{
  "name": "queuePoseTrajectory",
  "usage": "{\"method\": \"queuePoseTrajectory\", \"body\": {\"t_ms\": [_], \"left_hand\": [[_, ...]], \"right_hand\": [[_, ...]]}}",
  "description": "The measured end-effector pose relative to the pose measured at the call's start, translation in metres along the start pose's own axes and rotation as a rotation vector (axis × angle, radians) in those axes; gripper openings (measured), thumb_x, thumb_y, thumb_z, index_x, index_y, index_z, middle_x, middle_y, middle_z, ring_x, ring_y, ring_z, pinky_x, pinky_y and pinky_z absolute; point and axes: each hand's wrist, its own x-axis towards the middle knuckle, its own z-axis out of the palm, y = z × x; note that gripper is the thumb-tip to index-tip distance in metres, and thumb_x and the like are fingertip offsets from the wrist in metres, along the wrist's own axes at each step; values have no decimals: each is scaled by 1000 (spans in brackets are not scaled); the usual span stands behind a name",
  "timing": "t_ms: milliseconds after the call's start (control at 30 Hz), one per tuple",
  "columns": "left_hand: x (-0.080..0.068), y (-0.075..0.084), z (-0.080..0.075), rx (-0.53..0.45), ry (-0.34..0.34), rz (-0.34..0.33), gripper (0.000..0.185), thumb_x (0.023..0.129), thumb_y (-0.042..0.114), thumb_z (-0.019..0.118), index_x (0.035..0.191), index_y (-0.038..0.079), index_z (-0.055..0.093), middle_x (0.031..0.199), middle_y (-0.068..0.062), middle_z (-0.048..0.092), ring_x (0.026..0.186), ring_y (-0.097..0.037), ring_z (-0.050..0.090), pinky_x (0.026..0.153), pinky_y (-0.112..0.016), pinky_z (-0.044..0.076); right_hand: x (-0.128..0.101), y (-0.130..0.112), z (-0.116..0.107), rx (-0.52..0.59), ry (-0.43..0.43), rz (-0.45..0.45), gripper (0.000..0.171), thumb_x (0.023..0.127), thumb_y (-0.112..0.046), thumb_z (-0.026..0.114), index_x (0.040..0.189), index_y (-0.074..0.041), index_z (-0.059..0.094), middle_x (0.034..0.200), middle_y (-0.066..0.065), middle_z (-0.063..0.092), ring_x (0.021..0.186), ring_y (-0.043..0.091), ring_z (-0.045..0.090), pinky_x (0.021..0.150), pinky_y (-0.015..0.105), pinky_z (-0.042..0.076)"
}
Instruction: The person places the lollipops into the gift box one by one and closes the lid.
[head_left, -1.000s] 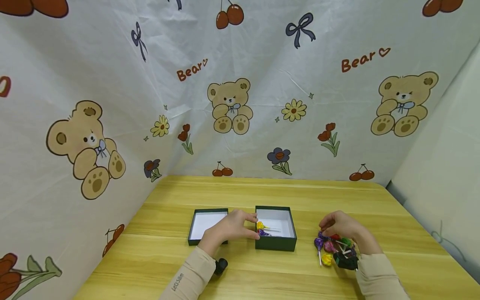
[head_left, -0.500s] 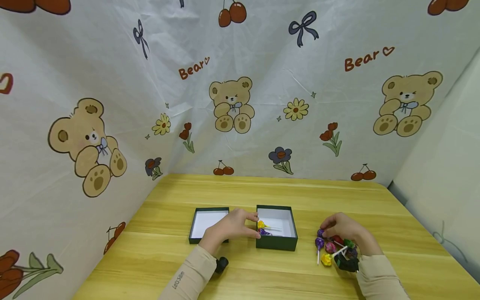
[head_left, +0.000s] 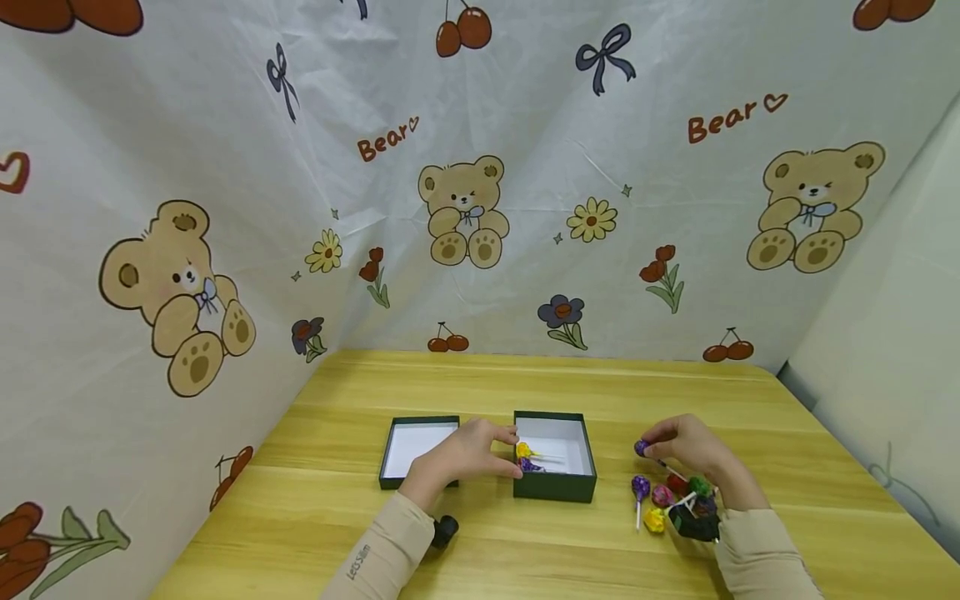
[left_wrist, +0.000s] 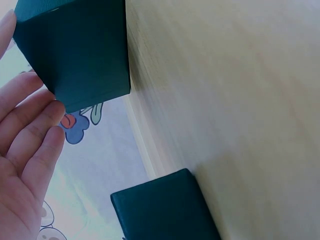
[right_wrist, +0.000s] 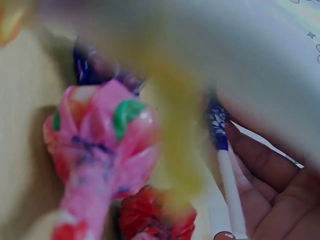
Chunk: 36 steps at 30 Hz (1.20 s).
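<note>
In the head view a dark green box (head_left: 555, 487) with a white inside stands open on the table, holding a yellow lollipop (head_left: 522, 450) and a purple one (head_left: 528, 465). My left hand (head_left: 468, 452) rests its fingertips against the box's left side, fingers fairly straight, as the left wrist view also shows. Farther right, my right hand (head_left: 688, 443) pinches a purple lollipop (head_left: 641, 448) above a small pile of lollipops. Its white stick (right_wrist: 230, 190) shows beside the palm in the right wrist view. Close to that camera are a pink lollipop (right_wrist: 105, 135) and a red one (right_wrist: 157, 215).
A dark green lid (head_left: 386, 467) with a white inside lies left of the box. Below the right hand sit a purple lollipop (head_left: 640, 487), a yellow one (head_left: 655, 521) and several others. A black object (head_left: 446, 531) is by the left sleeve. Printed cloth hangs behind the table (head_left: 540, 550).
My right hand has lifted a purple lollipop slightly off the pile, its stick now showing. The left hand stays at the box.
</note>
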Motion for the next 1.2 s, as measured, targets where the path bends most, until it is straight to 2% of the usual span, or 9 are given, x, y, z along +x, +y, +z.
{"method": "queuePoseTrajectory", "body": {"t_ms": [267, 433, 667, 1000, 1200], "left_hand": [[-1, 0, 1, 3, 3, 4, 51, 82, 35, 83, 125, 8, 72, 146, -4, 57, 139, -26, 50, 110, -41, 47], [-1, 0, 1, 3, 2, -1, 52, 83, 35, 83, 125, 8, 71, 146, -4, 57, 139, -25, 50, 110, -41, 47], [-1, 1, 0, 6, 2, -2, 51, 83, 34, 83, 125, 8, 71, 146, -4, 57, 139, -24, 51, 111, -40, 46], [-1, 1, 0, 6, -3, -3, 51, 83, 35, 82, 125, 8, 71, 146, -4, 57, 139, -26, 50, 110, -40, 47], [0, 0, -1, 11, -2, -1, 51, 83, 35, 82, 125, 8, 71, 146, -4, 57, 139, -26, 50, 110, -41, 47]], "right_hand": [[1, -6, -1, -4, 33, -33, 26, 94, -7, 68, 113, 11, 68, 104, 18, 72, 91, 23, 68, 77, 34, 57], [3, -10, -2, -17, 27, -53, 28, 96, -10, 66, 116, 10, 67, 105, 16, 72, 93, 26, 68, 76, 30, 55], [2, -18, -2, 14, 47, -32, 27, 96, -8, 65, 117, 9, 67, 108, 18, 72, 95, 27, 67, 75, 27, 55], [-1, -33, -2, 24, 40, -56, 29, 99, -9, 61, 121, 9, 65, 111, 17, 71, 99, 28, 66, 80, 33, 55], [0, -45, 3, 27, 46, -70, 29, 98, -9, 62, 121, 8, 66, 113, 19, 71, 100, 30, 67, 81, 31, 55]]}}
